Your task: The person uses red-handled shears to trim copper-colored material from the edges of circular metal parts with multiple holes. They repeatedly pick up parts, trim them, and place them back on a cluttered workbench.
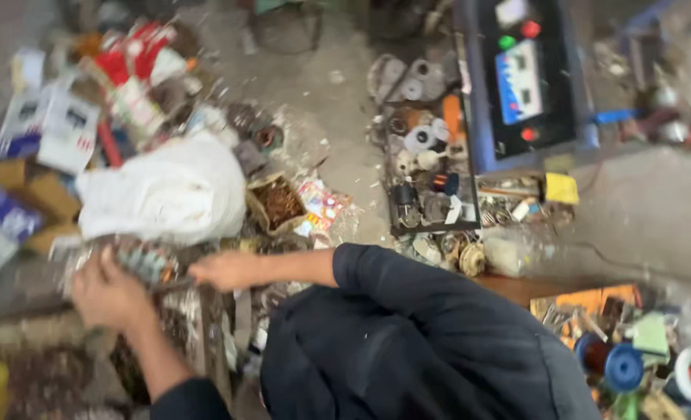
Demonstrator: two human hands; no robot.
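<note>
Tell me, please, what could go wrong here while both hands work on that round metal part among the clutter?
The left hand grips a round metal part while the right hand reaches across to it; a slip could nick fingers. The open box of brown scrap sits close beside the right hand and could be knocked over. Motion blur hides finer detail.

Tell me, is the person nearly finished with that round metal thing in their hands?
Hard to say, the picture is blurred. Done: nothing looks finished; the round metal part shows no clear change. In hand: the left hand grips it, and the right hand reaches in beside it, maybe with a thin tool. Left: spools, parts and a white bag lie scattered on the floor, unsorted.
</note>
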